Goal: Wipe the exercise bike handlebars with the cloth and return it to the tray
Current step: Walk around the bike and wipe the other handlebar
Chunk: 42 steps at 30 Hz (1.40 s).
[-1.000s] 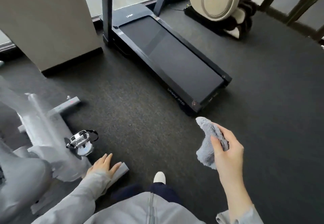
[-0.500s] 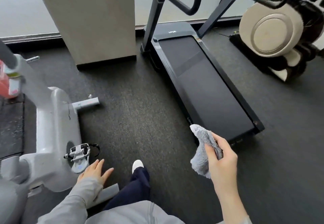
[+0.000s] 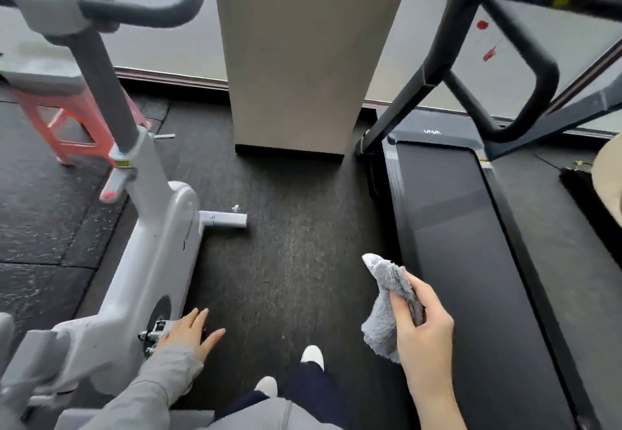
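The right hand (image 3: 425, 332) is closed around a fluffy grey cloth (image 3: 387, 308), thumb pressed across its front while the fingers wrap behind; one corner of the cloth pokes up above the hand and a bunched fold hangs below the thumb. The cloth is held in the air over the dark floor (image 3: 286, 261), just beside the left edge of the black treadmill (image 3: 471, 261). The left hand (image 3: 186, 332) holds nothing: its fingers are spread flat, held in front of the pedal (image 3: 153, 333) of the grey exercise bike (image 3: 148, 244); whether it touches the pedal cannot be told. The bike's dark handlebars (image 3: 141, 12) sit at the upper left, blurred, well apart from the cloth. A red stool (image 3: 72, 123) stands behind the bike's post, and a beige pillar (image 3: 299, 59) rises between bike and treadmill.
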{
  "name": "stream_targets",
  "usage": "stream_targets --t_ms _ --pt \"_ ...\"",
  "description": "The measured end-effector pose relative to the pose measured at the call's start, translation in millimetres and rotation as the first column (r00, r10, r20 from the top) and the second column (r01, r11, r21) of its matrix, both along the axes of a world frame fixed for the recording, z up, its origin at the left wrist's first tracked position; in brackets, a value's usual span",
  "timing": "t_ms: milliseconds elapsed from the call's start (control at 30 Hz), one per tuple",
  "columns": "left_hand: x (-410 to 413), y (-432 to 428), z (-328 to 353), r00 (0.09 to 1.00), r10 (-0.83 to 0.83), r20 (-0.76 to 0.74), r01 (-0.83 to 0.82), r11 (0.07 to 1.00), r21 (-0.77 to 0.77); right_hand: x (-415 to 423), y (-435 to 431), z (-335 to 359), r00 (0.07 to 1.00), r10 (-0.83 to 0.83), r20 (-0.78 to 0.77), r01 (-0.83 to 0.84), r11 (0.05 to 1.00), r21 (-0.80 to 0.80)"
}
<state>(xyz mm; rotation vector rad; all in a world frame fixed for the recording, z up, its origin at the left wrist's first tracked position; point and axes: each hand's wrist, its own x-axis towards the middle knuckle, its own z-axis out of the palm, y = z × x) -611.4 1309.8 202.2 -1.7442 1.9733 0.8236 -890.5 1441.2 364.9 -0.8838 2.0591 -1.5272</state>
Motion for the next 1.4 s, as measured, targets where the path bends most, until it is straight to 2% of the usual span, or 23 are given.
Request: stream_targets --t_ms 233,467,700,933,1067,1167,1233,1300,1400 --pt "-31.9 -59.7 -0.3 0.98 0.195 0.044 -0.195 0.981 -0.014 -66.6 -126.3 -11.9 0.976 0.206 0.071 -0.204 0.978 -0.036" --pt "-71.7 -108.6 21.2 0.942 0.324 0.084 -0.318 0.945 -0.082 -106.0 -252.0 -1.1 0.893 0.449 0.031 -0.447 0.893 -0.056" --pt "-73.3 -145.9 36.7 0.882 0.46 0.102 -0.441 0.882 -0.163 -93.8 -333.4 1.8 0.8 0.599 0.027 -0.594 0.799 -0.096" --pt "-44.2 -215.2 48.8 0.825 0.564 -0.038 -0.553 0.792 -0.258 -54.8 -400.6 3.7 0.783 0.622 0.034 -0.612 0.778 -0.142" --pt "-12.6 -276.8 63.5 0.828 0.547 -0.121 -0.555 0.769 -0.318 -13.8 -447.0 17.3 0.816 0.576 -0.05 -0.573 0.796 -0.192" --pt "14.8 -322.2 92.6 0.813 0.497 -0.305 -0.583 0.7 -0.413 25.5 -481.1 36.2 0.838 0.526 -0.146 -0.545 0.797 -0.26" --pt "34.3 -352.3 118.5 0.806 0.407 -0.431 -0.587 0.647 -0.487 53.7 -505.0 51.3 0.843 0.478 -0.247 -0.536 0.786 -0.309" --pt "48.6 -379.4 144.1 0.821 0.259 -0.508 -0.56 0.533 -0.634 81.6 -526.4 67.7 0.839 0.432 -0.33 -0.534 0.768 -0.353" --pt "66.5 -419.1 175.4 0.876 0.074 -0.476 -0.472 0.329 -0.818 126.1 -558.7 88.3 0.815 0.38 -0.437 -0.549 0.748 -0.372"
